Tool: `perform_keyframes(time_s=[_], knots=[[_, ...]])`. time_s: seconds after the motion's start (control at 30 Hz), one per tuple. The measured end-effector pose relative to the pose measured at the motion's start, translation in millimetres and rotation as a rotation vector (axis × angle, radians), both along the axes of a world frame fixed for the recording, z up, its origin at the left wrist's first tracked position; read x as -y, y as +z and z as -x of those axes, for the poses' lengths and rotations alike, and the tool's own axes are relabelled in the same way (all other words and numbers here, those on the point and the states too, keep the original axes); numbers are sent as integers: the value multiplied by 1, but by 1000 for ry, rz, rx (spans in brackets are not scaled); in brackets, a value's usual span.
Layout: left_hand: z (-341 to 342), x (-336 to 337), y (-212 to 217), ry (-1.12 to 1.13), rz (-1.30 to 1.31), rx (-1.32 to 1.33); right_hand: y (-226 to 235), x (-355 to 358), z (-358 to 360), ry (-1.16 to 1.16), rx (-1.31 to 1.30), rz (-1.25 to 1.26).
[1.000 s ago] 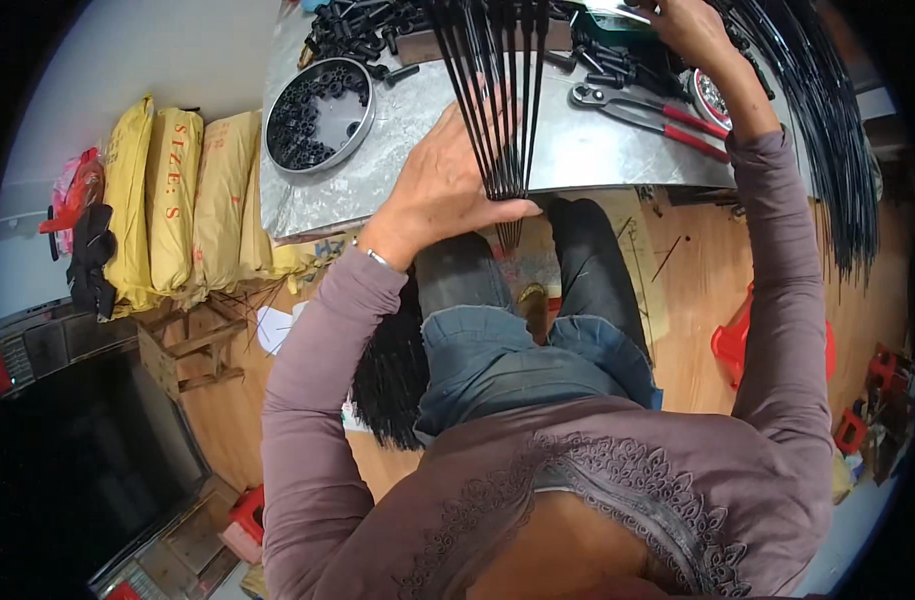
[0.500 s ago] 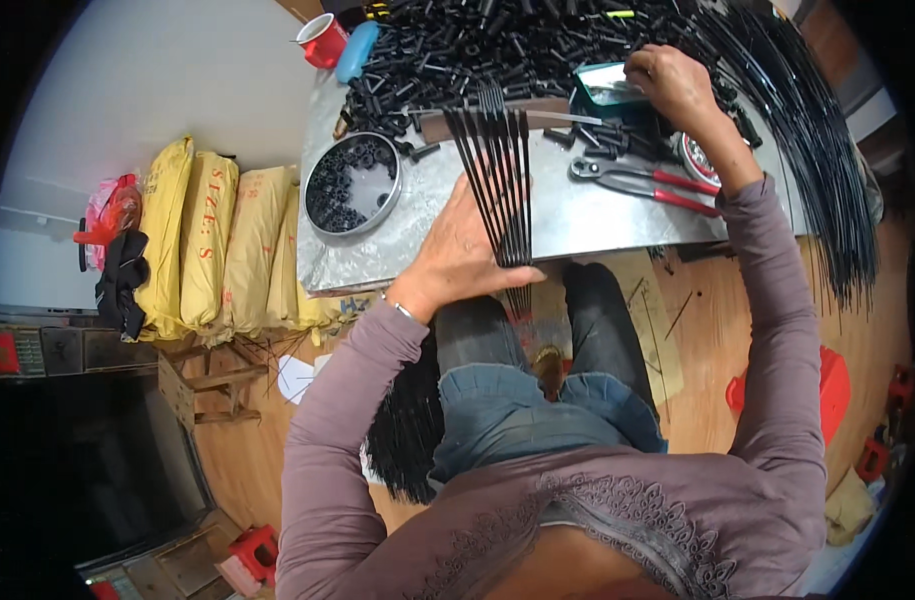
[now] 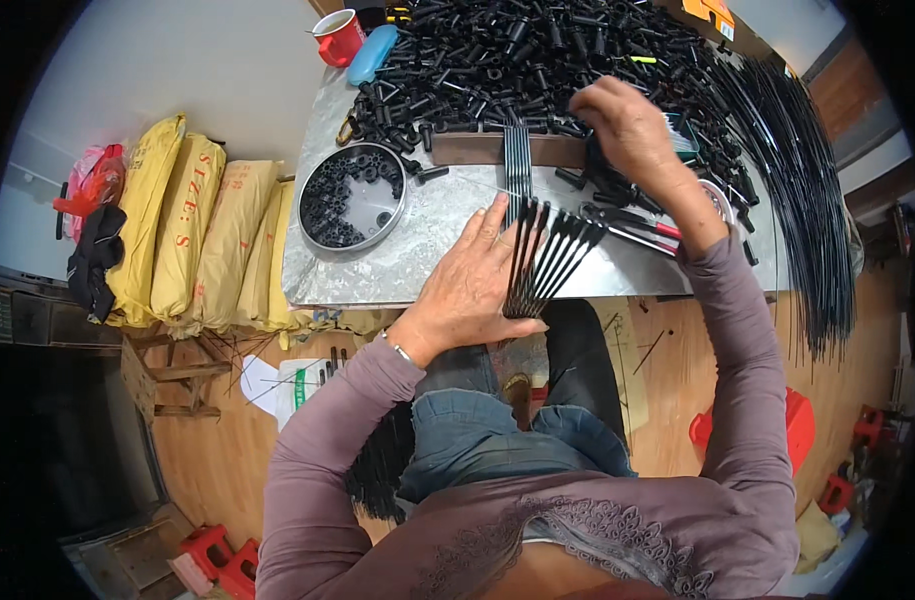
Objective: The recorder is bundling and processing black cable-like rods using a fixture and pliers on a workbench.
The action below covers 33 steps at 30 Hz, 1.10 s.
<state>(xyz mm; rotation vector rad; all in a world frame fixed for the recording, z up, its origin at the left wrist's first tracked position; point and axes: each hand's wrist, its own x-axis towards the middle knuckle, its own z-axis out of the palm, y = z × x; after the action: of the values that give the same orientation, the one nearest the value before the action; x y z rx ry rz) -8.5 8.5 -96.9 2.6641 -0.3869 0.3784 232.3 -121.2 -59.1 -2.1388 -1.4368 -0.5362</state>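
1. L hand (image 3: 472, 285): flat on near edge of bench (image 3: 397, 270), thumb and fingers pinning a fan of thin black rods (image 3: 547, 262); grip half-closed round their near ends, rod tips splayed toward far right.
2. R hand (image 3: 627, 125): reaching to far side, fingers curled down at edge of pile of black plastic caps (image 3: 497, 60); what it has hold of, if anything – can't tell, fingertips hidden under the palm.
3. Second small bunch of rods (image 3: 517, 165): lies straight, pointing far, onto a brown tray edge (image 3: 477, 150), just beyond L fingers.
4. Round metal dish (image 3: 354, 195), left on bench, part-filled w/ black caps.
5. Red-handled pliers (image 3: 637, 222), just right of the fan, under R wrist.
6. Long black rod bundle (image 3: 807, 200) draped off right end of bench.
7. Doing it well (judgement): keep near ends level and pinched firm so the fan doesn't slide; feed one cap at a time; keep R wrist clear of pliers.
8. Hard to make out: cap shapes blur in the pile; red mug (image 3: 339, 37) and blue case (image 3: 372, 55) at far left partly cut by rim; yellow sacks (image 3: 192, 235) on floor, print not legible; rods' near ends hidden by L palm.
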Motion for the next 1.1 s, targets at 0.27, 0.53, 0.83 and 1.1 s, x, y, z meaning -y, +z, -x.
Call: perform_keyframes(time_s=[0.27,0.53,0.83,1.1], knots=[[-2,-2,-1,9,37,2,-24,-32,9,-22,-274,106],[-1,-5,-3,8,-8,-67,-27,-34,8,-86,-305,109],[-2,-6,-7,-1,18,-28,-33,-33,7,-67,-313,67],[-1,-7,-6,-4,8,-71,-32,-35,8,-52,-317,58]])
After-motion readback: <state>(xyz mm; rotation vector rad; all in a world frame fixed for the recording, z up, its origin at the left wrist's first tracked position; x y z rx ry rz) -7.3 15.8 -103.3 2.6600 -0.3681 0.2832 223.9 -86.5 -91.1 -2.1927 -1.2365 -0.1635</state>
